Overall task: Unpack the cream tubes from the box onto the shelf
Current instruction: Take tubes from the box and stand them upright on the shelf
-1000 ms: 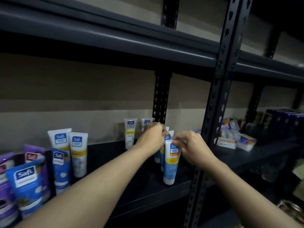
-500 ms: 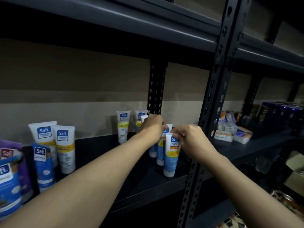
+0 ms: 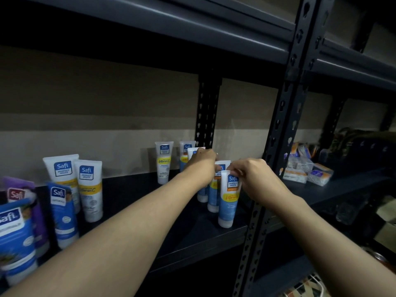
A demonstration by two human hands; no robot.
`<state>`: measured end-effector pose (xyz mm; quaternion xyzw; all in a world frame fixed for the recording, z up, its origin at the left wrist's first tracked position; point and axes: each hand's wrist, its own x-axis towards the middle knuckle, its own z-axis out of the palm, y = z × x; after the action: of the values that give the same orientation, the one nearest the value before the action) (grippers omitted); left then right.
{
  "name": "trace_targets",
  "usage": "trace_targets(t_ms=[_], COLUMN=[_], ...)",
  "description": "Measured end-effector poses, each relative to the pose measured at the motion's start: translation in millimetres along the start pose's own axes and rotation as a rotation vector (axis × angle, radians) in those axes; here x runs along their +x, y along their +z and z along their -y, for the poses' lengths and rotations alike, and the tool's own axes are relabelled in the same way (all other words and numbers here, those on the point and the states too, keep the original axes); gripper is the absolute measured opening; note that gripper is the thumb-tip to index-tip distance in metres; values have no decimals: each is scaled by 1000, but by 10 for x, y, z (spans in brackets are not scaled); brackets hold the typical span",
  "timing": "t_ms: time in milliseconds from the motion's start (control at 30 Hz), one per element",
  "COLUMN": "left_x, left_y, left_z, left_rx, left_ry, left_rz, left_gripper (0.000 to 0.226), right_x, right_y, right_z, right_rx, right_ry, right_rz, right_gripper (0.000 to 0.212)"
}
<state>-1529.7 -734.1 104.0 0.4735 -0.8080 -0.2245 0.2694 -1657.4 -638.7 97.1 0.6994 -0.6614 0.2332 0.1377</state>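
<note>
You reached both bare arms onto a dark metal shelf [image 3: 137, 202] in dim light. Your right hand [image 3: 255, 179] pinched the flat crimped top of the front cream tube [image 3: 228, 202], a blue and white Safi tube that stood cap-down close to the shelf's front edge, just beside the perforated upright post [image 3: 278, 133]. Directly behind it stood the middle tube [image 3: 213, 196] and then the rear tube [image 3: 202, 195], in a short row running towards the back. Your left hand [image 3: 201, 166] was curled over the top of the rear tube, knuckles towards you, the fingertips hidden. The two hands were close together but not touching. Two white tubes [image 3: 164, 161] stood near the shelf's back edge. Towards the left end stood a pair of taller white tubes [image 3: 90, 189], a blue tube [image 3: 63, 213] and a purple tube [image 3: 19, 194]. Small cartons [image 3: 308, 170] lay on the neighbouring shelf, right of the post.
</note>
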Motion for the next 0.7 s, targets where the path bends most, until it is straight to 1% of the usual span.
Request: trace_targets(t_ms=[33, 100, 200, 300, 400, 700], left_x=[9, 39, 64, 79, 98, 98], left_y=[1, 1, 5, 12, 40, 44], left_z=[-4, -34, -62, -72, -62, -77], left_rx=[-8, -43, -118, -88, -132, -151], left_ry=[-9, -94, -171, -146, -186, -217], left_rz=[21, 46, 45, 49, 34, 38], left_gripper=[29, 34, 34, 34, 33, 34], right_x=[2, 4, 0, 7, 7, 0], right_y=[-5, -7, -20, -24, -10, -42], right_z=[-8, -37, -47, -48, -43, -40], right_rx=[6, 11, 22, 40, 44, 22], right_ry=[0, 4, -6, -18, -21, -16], right_rz=[3, 2, 3, -14, -13, 8], right_gripper=[17, 20, 23, 21, 19, 27])
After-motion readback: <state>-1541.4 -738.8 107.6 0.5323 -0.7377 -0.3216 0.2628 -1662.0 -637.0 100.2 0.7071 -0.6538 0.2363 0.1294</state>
